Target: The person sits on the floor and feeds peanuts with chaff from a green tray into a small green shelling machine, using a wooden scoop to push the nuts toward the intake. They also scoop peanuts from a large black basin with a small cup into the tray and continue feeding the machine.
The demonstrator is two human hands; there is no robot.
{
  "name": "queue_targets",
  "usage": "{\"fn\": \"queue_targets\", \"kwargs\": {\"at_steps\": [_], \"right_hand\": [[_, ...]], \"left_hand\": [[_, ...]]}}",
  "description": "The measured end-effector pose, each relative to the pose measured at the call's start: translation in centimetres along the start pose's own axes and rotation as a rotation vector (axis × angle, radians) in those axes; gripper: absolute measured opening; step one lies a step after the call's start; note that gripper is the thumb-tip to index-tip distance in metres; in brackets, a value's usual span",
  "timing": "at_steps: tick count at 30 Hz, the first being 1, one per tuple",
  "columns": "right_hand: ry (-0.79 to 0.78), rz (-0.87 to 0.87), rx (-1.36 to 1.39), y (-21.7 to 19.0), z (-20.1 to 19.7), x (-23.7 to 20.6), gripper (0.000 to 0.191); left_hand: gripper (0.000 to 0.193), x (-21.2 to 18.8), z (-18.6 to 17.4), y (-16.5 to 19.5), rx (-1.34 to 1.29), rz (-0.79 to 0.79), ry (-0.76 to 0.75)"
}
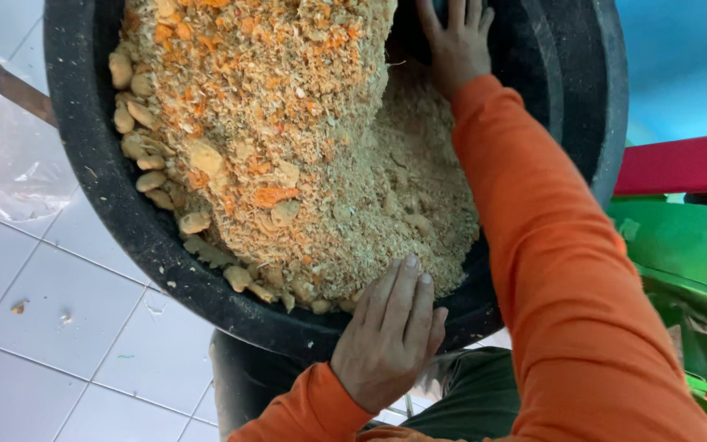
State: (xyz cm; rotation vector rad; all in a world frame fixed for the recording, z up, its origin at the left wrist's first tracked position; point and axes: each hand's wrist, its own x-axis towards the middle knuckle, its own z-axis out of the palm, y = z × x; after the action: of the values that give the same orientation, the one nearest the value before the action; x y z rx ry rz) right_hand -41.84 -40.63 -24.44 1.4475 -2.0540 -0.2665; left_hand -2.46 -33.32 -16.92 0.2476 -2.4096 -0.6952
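Note:
A big black tub [92,164] holds a heap of crumbly tan and orange meal [288,123] with pale peanut-shaped lumps along its left edge. My left hand [390,336] lies flat over the tub's near rim, fingertips touching the meal, holding nothing. My right hand [457,41], at the end of an orange sleeve [533,245], reaches across to the far side. Its fingers are spread against the tub's inner wall beside the heap, and its fingertips are cut off by the frame's top edge.
White floor tiles [59,327] with a few crumbs lie to the left. Crumpled clear plastic [2,155] and a brown wooden strip [6,82] are at the upper left. Green [689,245] and red [685,164] machine parts stand at the right.

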Motion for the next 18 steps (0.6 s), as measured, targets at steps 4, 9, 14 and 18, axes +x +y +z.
{"fn": "queue_targets", "kwargs": {"at_steps": [4,9,14,18], "right_hand": [[-0.241,0.207,0.442,-1.2,-0.7,-1.5,0.128],[-0.412,0.014,0.511,-1.9,-4.4,-3.7,0.112],[-0.633,-0.046,0.583,-1.5,-11.2,-7.0,0.114],[-0.753,-0.028,0.681,1.5,-16.3,-8.5,0.1]], "left_hand": [[0.042,-0.3,-0.2,0.9,-0.01,0.001,0.005],[0.038,-1.3,-1.1,2.6,0.031,0.002,0.063],[0.038,-2.4,-1.8,4.0,0.041,0.03,0.118],[0.035,-3.3,-2.0,4.3,0.07,0.044,0.121]]}}
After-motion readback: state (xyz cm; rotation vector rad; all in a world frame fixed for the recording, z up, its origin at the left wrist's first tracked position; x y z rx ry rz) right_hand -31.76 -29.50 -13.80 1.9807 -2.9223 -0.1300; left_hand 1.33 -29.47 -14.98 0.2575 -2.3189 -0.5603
